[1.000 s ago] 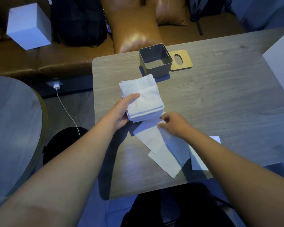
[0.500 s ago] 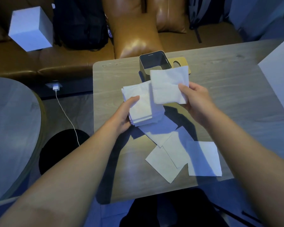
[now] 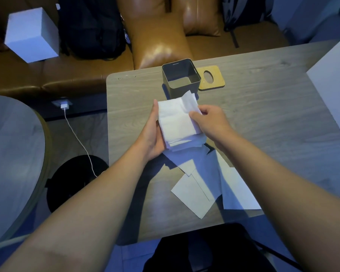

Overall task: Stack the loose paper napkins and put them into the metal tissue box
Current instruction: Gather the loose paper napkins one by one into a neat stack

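A stack of white napkins [image 3: 176, 124] sits on the wooden table [image 3: 263, 118], just in front of the open metal tissue box [image 3: 180, 78]. My left hand [image 3: 152, 134] lies flat against the stack's left side. My right hand [image 3: 210, 119] pinches the top napkin at its right edge; that napkin's far corner curls up. Three loose napkins [image 3: 196, 195] lie spread on the table nearer to me, partly under my right forearm.
A wooden lid with an oval hole [image 3: 210, 77] lies right of the box. A white box [image 3: 334, 83] stands at the table's right edge. A round table [image 3: 12, 154] is at the left, a brown couch with dark bags behind.
My right hand has brought the napkin it held in the air down onto the stack. My left hand has shifted from resting on top to bracing the stack's left side.
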